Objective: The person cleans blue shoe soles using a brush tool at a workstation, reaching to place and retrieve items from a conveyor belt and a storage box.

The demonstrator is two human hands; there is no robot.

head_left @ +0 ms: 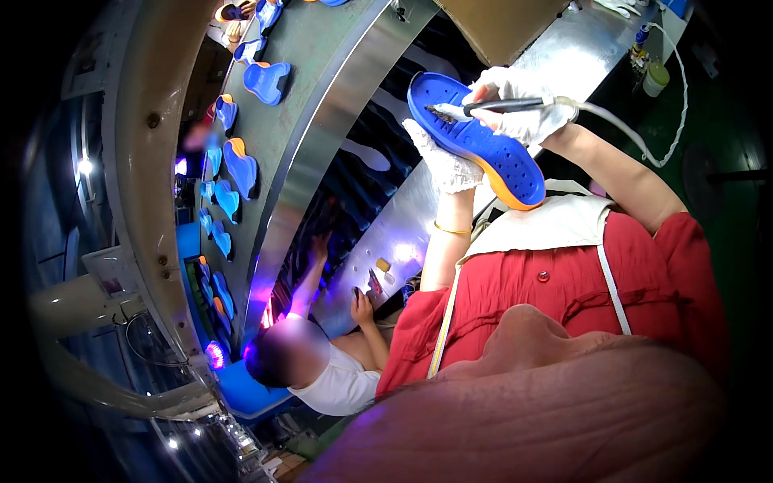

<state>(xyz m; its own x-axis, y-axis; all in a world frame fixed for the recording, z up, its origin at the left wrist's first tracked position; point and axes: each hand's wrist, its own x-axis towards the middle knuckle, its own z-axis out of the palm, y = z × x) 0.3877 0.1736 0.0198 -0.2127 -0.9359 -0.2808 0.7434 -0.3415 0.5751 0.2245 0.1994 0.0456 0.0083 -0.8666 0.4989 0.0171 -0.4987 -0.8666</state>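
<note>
My left hand [445,161], in a white glove, is shut on a blue shoe sole [483,145] with an orange rim and holds it up tilted from its left side. My right hand [519,109], also gloved, grips a thin brush tool [491,107] with a white hose [636,137] trailing off to the right. The brush tip rests on the sole's upper end. Both hands hover above a shiny metal bench [555,56].
A curved metal conveyor shelf [322,88] carries several blue and orange soles [266,80]. Dark soles lie on the lower belt [362,161]. A co-worker in a white shirt [338,382] reaches onto the belt. A cardboard box [499,24] and a small bottle [656,76] stand at the back.
</note>
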